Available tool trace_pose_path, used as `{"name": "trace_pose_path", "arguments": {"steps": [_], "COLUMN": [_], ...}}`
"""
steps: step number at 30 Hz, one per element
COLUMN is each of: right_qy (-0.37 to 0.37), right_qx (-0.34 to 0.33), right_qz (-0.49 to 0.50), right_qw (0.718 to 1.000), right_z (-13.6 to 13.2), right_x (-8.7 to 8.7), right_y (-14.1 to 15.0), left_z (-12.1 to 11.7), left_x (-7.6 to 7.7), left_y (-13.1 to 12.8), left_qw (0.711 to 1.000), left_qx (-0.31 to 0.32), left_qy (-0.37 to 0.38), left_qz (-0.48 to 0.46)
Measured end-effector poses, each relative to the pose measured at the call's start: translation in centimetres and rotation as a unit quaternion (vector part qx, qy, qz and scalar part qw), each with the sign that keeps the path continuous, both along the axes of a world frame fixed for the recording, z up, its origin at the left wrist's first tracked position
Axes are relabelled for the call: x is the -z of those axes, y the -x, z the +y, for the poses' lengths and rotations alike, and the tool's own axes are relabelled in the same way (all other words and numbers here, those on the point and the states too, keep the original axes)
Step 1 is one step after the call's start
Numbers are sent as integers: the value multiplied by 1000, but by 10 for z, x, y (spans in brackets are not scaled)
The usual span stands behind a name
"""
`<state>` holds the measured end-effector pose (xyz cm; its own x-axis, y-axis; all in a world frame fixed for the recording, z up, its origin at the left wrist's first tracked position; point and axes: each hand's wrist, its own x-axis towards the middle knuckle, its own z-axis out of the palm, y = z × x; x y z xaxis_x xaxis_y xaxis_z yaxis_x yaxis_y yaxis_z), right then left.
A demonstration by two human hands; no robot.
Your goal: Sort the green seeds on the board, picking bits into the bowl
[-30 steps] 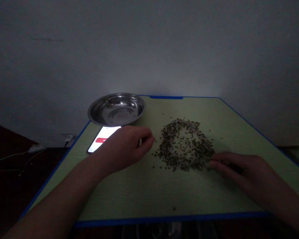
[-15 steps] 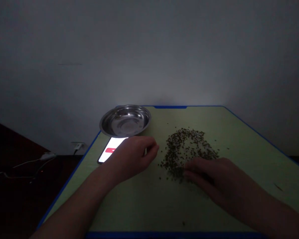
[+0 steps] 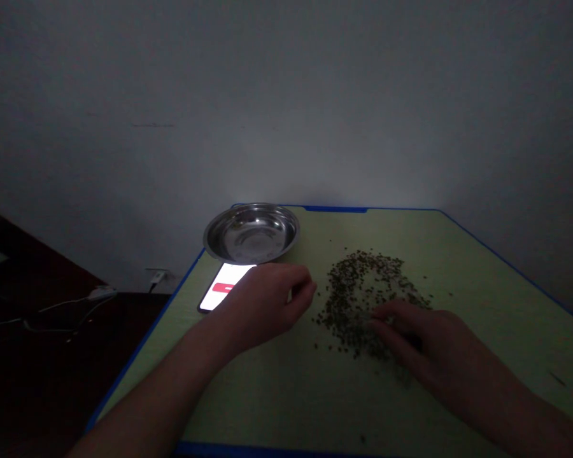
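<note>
The right hand point(image 3: 424, 337) has shifted leftward along the near side of the ring of small dark pieces point(image 3: 341, 299), away from its right rim. Its thumb and forefinger are drawn close together; blur prevents confirming whether anything is pinched. The ring lies at and beyond those fingertips, thickest to their left. In the inspector's judgement, the handling now concerns this near portion.

The left hand point(image 3: 272, 296) shows no comparable change of place. It is curled, thumb tip near the fingertips; whether it grips a piece cannot be told. The ring stands just right of it. Beyond this hand sits a metal bowl point(image 3: 252, 240); a lit phone point(image 3: 224, 287) lies behind its wrist, partly covered. All rest on the green table point(image 3: 286, 394).
</note>
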<state>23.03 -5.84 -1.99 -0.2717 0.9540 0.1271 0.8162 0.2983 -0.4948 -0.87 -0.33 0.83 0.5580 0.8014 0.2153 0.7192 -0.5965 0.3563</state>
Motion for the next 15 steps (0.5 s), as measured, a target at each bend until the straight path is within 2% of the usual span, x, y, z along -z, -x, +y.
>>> {"name": "trace_pose_path", "arguments": {"steps": [7, 15], "right_qy": [-10, -84], "right_qx": [7, 6], "right_qz": [-36, -155], "right_qw": [999, 984], "right_z": [7, 34], "right_x": [4, 0], "right_y": [2, -24], "left_z": [0, 0], "left_x": [0, 0], "left_y": [1, 1], "left_qw": [1000, 1000], "left_qx": [-2, 3], "left_qy": [-2, -1], "left_qz": [0, 0]}}
